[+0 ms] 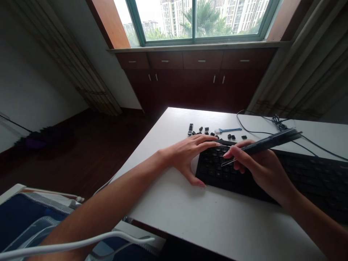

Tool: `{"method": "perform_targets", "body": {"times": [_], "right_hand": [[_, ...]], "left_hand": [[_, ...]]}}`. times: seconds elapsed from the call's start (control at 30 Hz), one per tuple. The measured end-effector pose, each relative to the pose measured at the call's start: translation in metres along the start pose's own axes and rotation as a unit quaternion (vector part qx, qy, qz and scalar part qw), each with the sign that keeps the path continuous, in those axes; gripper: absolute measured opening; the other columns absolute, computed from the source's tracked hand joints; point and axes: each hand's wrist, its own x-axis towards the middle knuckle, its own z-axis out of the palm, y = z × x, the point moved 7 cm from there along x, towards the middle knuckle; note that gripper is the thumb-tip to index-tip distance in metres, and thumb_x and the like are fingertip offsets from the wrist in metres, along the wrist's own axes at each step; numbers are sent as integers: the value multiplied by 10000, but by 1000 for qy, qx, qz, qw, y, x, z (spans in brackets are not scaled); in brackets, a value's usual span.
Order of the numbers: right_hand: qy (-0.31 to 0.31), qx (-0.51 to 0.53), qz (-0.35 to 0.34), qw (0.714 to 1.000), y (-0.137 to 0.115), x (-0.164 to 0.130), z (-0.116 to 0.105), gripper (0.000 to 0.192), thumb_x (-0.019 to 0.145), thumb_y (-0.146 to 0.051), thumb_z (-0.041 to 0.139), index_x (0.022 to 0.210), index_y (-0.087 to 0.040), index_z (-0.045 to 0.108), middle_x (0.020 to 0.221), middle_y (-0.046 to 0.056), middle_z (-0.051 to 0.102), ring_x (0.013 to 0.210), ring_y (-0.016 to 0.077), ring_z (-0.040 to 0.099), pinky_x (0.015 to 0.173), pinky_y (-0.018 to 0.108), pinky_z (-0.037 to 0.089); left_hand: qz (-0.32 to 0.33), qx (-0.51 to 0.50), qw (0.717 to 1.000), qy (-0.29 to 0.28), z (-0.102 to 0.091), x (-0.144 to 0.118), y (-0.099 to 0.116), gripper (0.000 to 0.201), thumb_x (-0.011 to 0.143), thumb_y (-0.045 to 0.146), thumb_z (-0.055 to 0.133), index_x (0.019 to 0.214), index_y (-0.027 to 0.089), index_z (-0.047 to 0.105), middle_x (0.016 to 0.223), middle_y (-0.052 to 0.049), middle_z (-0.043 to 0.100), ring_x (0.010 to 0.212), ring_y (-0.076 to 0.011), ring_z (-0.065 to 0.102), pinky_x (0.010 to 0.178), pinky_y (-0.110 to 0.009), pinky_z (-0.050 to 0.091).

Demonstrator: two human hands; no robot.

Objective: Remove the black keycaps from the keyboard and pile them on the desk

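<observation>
A black keyboard point(244, 181) lies on the white table. My left hand point(189, 154) rests around the keyboard's left end with its fingers stretched out and spread. Its fingertips reach the far edge, and the thumb lies by the near left corner. My right hand point(261, 165) is closed around a keycap puller point(265, 143) with a dark handle. The puller's thin wire ends point down and left over the keys at the keyboard's left part. Whether the wires touch a key I cannot tell. Several loose black keycaps point(206, 129) lie beyond the keyboard.
A small blue brush point(230, 129) with pale bristles lies behind the keyboard. A black cable point(278, 121) is coiled at the far right of the white table point(217, 214). A white cord point(108, 237) crosses the lower left, over a chair with blue fabric point(16, 214).
</observation>
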Motion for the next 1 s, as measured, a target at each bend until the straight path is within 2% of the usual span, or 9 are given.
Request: {"method": "perform_targets", "body": {"times": [0.13, 0.3, 0.4, 0.47, 0.5, 0.57, 0.63, 0.87, 1.0], "right_hand": [[-9, -67, -25, 997, 1, -5, 8, 217, 855, -443, 706, 877, -229, 687, 743, 21, 677, 596, 144, 617, 495, 243, 483], [-11, -86, -37, 996, -2, -8, 13, 200, 860, -435, 704, 891, -239, 677, 622, -14, 602, 537, 135, 580, 468, 241, 461], [-14, -55, -25, 998, 0, -7, 13, 200, 858, -430, 708, 896, -236, 680, 643, -5, 623, 549, 138, 598, 469, 236, 479], [-8, -34, -12, 999, 3, -6, 10, 209, 856, -431, 711, 909, -230, 683, 664, 6, 641, 569, 144, 613, 481, 238, 500], [2, -24, -6, 1000, 5, -5, 8, 215, 853, -431, 714, 915, -227, 683, 676, 12, 650, 582, 148, 619, 489, 240, 510], [27, -7, 2, 1000, 7, -4, 4, 231, 846, -432, 723, 932, -221, 683, 710, 22, 667, 606, 152, 630, 510, 243, 530], [43, 5, 5, 999, 9, -2, 1, 250, 837, -431, 733, 963, -220, 688, 756, 29, 686, 646, 158, 650, 555, 250, 558], [31, -27, -12, 999, 7, -2, 2, 221, 832, -408, 742, 985, -251, 717, 884, 31, 703, 783, 180, 663, 687, 280, 561], [25, -2, -2, 1000, 12, 0, -1, 210, 832, -400, 742, 984, -256, 725, 963, 41, 702, 876, 211, 659, 761, 319, 556]], "left_hand": [[6, 5, 1000, 25, -2, -3, 7, 1098, 598, 645, 808, 1486, 195, 346, 1474, -203, 448, 1364, -382, 429, 1166, -572, 336], [16, -18, 998, 61, -3, -1, 10, 1025, 600, 676, 801, 1421, 183, 434, 1340, -184, 570, 1238, -359, 535, 1090, -549, 424], [-11, -47, 992, 112, -8, -1, 7, 656, 785, 570, 723, 1289, 185, 555, 1216, -141, 645, 1132, -292, 600, 1009, -481, 488], [-51, -82, 983, 159, -13, -2, 3, 348, 940, 445, 581, 1172, 189, 620, 1122, -108, 680, 1060, -238, 629, 949, -420, 516], [-73, -102, 975, 183, -15, -3, 1, 279, 987, 392, 511, 1123, 184, 637, 1081, -99, 689, 1025, -216, 640, 919, -391, 525], [-111, -135, 958, 225, -19, -6, -4, 280, 1023, 347, 440, 1059, 165, 650, 1011, -91, 694, 960, -186, 653, 865, -346, 535], [-138, -153, 946, 249, -19, -7, -7, 284, 1021, 348, 452, 1035, 150, 654, 975, -87, 693, 919, -170, 656, 825, -317, 536], [-156, -147, 941, 261, -16, -7, -11, 219, 999, 307, 512, 1044, 147, 655, 987, -70, 696, 914, -151, 650, 809, -297, 524], [-149, -115, 948, 258, -17, -7, -9, 194, 988, 293, 525, 1047, 155, 648, 966, -66, 691, 889, -151, 640, 794, -300, 528]]}}
